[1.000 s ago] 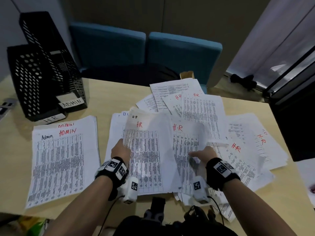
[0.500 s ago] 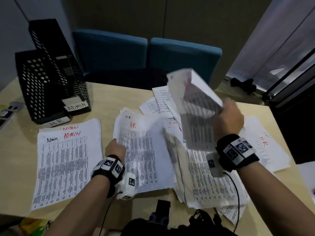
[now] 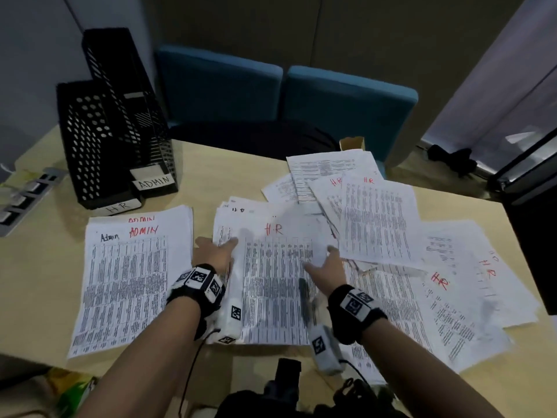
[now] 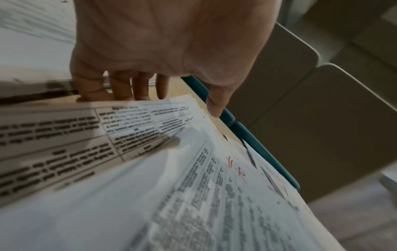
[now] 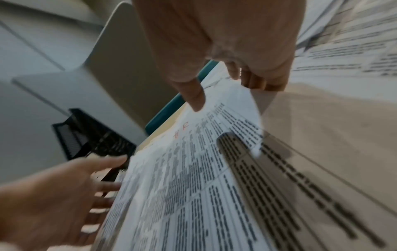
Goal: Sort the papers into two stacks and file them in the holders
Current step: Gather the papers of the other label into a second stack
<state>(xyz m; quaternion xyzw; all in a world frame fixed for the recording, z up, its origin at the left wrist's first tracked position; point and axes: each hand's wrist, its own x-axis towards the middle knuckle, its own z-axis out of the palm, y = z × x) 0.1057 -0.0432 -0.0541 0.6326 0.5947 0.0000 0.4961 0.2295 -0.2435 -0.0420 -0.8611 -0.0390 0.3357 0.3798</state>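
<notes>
A neat ADMIN stack (image 3: 129,282) lies at the left of the table. Beside it is the HR stack (image 3: 277,282), its top sheet marked HR in red. My left hand (image 3: 215,251) rests with straight fingers against that stack's left edge (image 4: 150,84). My right hand (image 3: 327,263) holds the top HR sheet (image 5: 193,169) by its right edge, thumb on top and fingers behind the lifted edge. Loose HR papers (image 3: 422,282) spread out to the right. Two black mesh holders stand at the back left, one labelled HR (image 3: 90,146) and one ADMIN (image 3: 135,122).
Two blue chairs (image 3: 346,107) stand behind the table's far edge. A power strip (image 3: 24,197) lies at the far left. A dark cabinet (image 3: 536,236) borders the table on the right. A small cardboard box (image 3: 352,143) sits behind the loose papers.
My right hand picked a sheet from the loose pile, swung it up and over to the left, and brought it down onto the HR stack. My left hand stayed at the stack's left edge.
</notes>
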